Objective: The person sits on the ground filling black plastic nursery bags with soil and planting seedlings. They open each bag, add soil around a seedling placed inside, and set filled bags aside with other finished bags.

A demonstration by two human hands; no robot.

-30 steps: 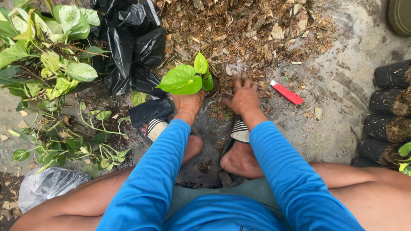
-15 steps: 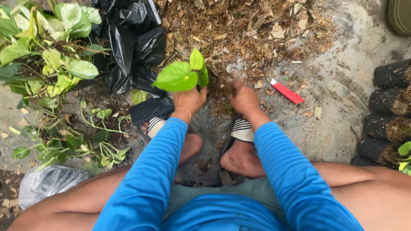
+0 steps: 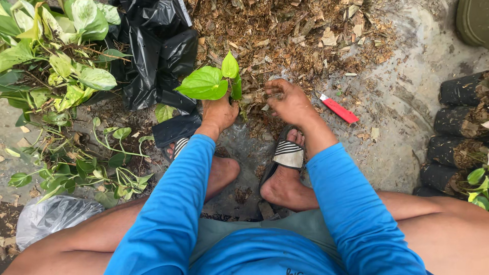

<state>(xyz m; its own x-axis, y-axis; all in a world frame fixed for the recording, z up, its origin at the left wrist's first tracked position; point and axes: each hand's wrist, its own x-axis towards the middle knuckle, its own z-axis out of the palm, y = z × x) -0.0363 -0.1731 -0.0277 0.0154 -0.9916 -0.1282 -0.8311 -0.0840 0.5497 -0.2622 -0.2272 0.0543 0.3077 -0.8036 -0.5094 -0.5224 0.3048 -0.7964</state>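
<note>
My left hand [image 3: 219,113] grips the base of a small green plant cutting [image 3: 210,81] with broad heart-shaped leaves, holding it upright in front of my feet. My right hand [image 3: 288,101] hovers just to the right of it, fingers curled and soiled, over the brown mulch pile [image 3: 285,30]; whether it holds mulch I cannot tell. Both arms wear blue sleeves. My feet in striped sandals [image 3: 288,155] rest on the wet concrete below the hands. A red-handled cutter [image 3: 338,109] lies on the ground right of my right hand.
A heap of green cuttings [image 3: 56,76] lies at the left beside crumpled black plastic bags [image 3: 153,56]. Filled black nursery bags [image 3: 458,122] are lined up at the right edge. A clear plastic bag [image 3: 51,219] sits at lower left.
My left hand has lifted the cutting slightly up and away. My right hand has shifted left toward it, fingers curling in.
</note>
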